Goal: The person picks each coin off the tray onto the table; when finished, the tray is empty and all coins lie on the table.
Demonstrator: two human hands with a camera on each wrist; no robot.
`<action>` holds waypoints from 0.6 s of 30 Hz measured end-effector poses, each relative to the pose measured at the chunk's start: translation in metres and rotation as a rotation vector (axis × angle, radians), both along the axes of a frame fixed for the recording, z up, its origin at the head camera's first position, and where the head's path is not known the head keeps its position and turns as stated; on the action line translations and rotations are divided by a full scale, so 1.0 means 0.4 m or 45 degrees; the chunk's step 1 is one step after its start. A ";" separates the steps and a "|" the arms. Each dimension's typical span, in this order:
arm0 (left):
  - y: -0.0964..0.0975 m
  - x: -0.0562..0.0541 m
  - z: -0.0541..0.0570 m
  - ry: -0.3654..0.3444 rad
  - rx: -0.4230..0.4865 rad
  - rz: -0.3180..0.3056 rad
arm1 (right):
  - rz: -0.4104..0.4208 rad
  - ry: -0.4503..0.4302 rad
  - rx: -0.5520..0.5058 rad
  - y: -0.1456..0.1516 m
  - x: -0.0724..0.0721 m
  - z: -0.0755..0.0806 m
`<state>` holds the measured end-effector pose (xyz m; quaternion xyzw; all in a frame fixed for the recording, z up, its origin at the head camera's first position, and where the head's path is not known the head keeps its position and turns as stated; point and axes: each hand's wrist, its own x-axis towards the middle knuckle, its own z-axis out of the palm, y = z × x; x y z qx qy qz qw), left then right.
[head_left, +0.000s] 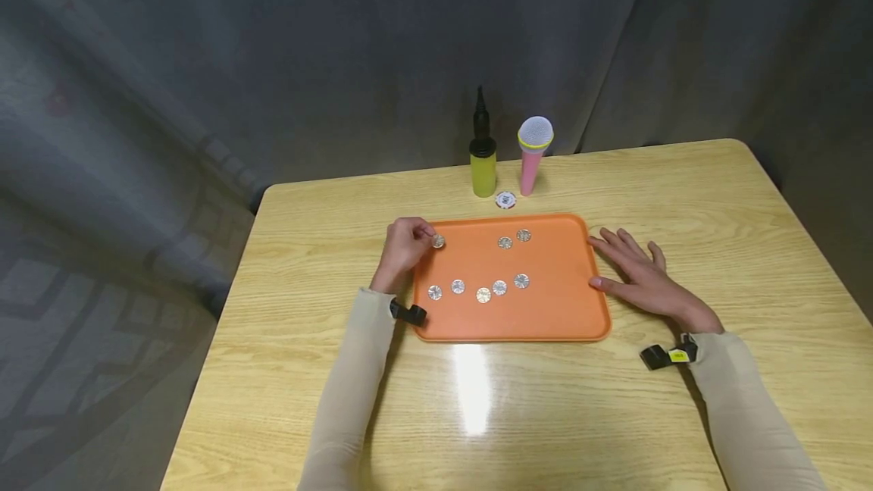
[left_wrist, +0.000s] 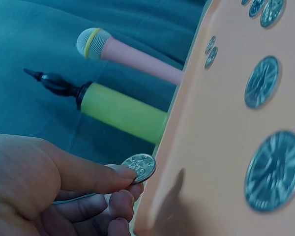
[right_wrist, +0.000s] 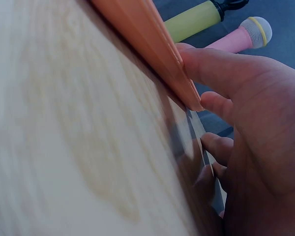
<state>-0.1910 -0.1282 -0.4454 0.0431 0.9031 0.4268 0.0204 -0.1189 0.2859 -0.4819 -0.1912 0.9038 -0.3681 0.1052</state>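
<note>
Between thumb and fingertips my left hand (head_left: 407, 243) pinches a silver coin (left_wrist: 141, 167), held over the far left corner of the orange tray (head_left: 552, 317). Several other coins lie flat on the tray: a loose row across its middle, including a slightly golden one (head_left: 483, 295), and two near the far rim, one of them a silver coin (head_left: 524, 235). My right hand (head_left: 641, 275) is spread at the tray's right edge. Its thumb and index fingertip touch the rim, as the right wrist view shows, and the other fingers reach forward beside it.
Behind the tray stand a yellow-green hand pump (head_left: 483, 173) with a black nozzle and a pink toy microphone (head_left: 531, 165). A white and red poker chip (head_left: 505, 200) lies just in front of them. The wooden table (head_left: 286, 370) ends at a dark curtain (head_left: 382, 59).
</note>
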 end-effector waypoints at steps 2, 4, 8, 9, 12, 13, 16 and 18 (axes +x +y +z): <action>-0.011 0.000 0.000 -0.001 0.004 0.009 | -0.001 -0.002 0.002 0.001 0.000 0.000; -0.021 -0.001 -0.001 -0.001 0.000 0.017 | -0.002 -0.009 0.001 0.001 0.001 0.001; -0.040 -0.001 -0.002 -0.004 0.007 0.035 | -0.005 -0.012 0.001 0.001 0.001 0.004; -0.045 -0.001 -0.002 -0.005 0.010 0.041 | -0.005 -0.013 0.001 0.001 0.002 0.004; -0.058 0.002 -0.001 -0.007 0.020 0.063 | -0.003 -0.012 -0.003 0.001 0.002 0.004; -0.063 0.003 -0.002 -0.011 0.025 0.068 | -0.003 -0.013 -0.003 0.001 0.002 0.004; -0.076 0.005 -0.002 -0.015 0.027 0.079 | -0.001 -0.015 -0.007 0.000 0.001 0.005; -0.085 0.006 -0.001 -0.008 0.014 0.081 | 0.000 -0.015 -0.007 0.001 0.001 0.005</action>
